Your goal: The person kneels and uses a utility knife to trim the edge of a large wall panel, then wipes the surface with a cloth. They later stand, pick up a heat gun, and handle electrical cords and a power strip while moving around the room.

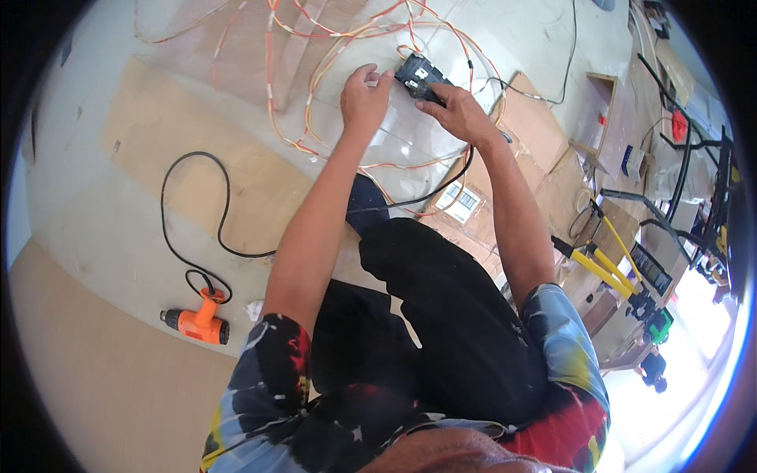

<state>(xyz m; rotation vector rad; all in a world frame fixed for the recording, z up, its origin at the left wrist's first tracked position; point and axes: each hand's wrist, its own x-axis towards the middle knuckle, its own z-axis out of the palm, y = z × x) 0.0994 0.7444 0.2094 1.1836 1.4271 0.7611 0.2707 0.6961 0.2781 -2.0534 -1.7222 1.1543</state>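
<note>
My right hand (461, 114) grips a black socket block (419, 74) with its thumb and fingers at the block's near right end. Pale patches show on the block's upper face, and red and yellow twisted wire (406, 49) runs up to its far end. Close to its left side is my left hand (366, 101), fingers loosely bent and apart, with nothing visible in them. I cannot tell whether its fingertips touch the block. A black cord (430, 199) rises between my legs and disappears behind my right wrist.
An orange heat gun (201, 319) lies on the floor at left, with its black cord looping toward me. Loops of wire (272, 79) spread across the far floor. Flattened cardboard (536, 126), yellow-handled cutters (603, 270) and an open wooden box (603, 118) lie at right. A person (653, 366) is farther off.
</note>
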